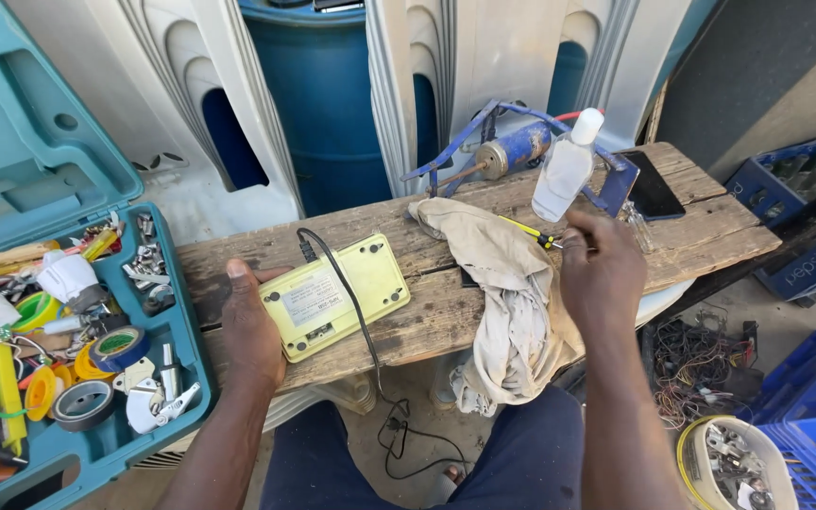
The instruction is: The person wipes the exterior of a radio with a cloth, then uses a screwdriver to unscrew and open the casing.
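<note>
At the centre of the frame a yellow-green device [337, 295] lies underside up on a weathered wooden bench [710, 236], a black cord [363, 331] running from its top edge across it and down off the front of the bench. The left hand [249, 326] rests flat against the device's left side, fingers loosely extended, steadying it rather than clasping it. Right of centre, the right hand [602, 274] is curled over a yellow-handled screwdriver [531, 232], fingertips pinched on its handle just beside a crumpled beige cloth [507, 293] that drapes off the bench. Behind it stand a clear plastic bottle [564, 170], a blue pump-like tool [517, 151] and a dark phone [655, 187]. An open teal toolbox [11, 170] of tape rolls fills the left of the frame.
</note>
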